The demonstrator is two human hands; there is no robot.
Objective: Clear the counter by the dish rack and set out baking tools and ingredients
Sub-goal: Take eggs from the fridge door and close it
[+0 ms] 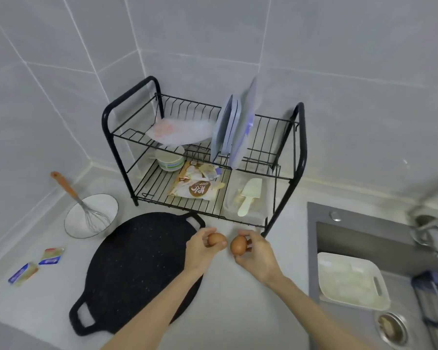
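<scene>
**Desk:** What is nearest the lens?

**Photographer:** Two bare forearms reach in over the pale counter (250, 311). The left hand (200, 248) curls its fingers round the left-hand egg (216, 239). The right hand (257, 257) pinches the right-hand egg (238, 245) between thumb and fingers. Both eggs are brown and held just beside each other, between the rim of the black griddle pan (137, 269) and the front foot of the dish rack (300, 152). Whether either egg touches the counter, I cannot tell.

**Desk:** And beyond the hands?

**Photographer:** Two small foil packets (23, 272) lie left of the pan. Farther back, a white bowl (104, 205) holds a wire whisk (86, 210), its handle leaning toward the wall. On the rack's lower shelf lie a printed pouch (197, 185) and a pale spatula (249, 195), with flat lids standing upright on the shelf above.

**Desk:** Which step is this?

**Photographer:** Setting out ingredients, by my reading: the tools are on the counter and the eggs are not yet set down. The next move calls for a soft landing on a flat, open patch, probably near the bowl. The fingers should loosen only once each egg sits steady. An egg left loose could roll toward the sink (339, 236) at the right.
</scene>
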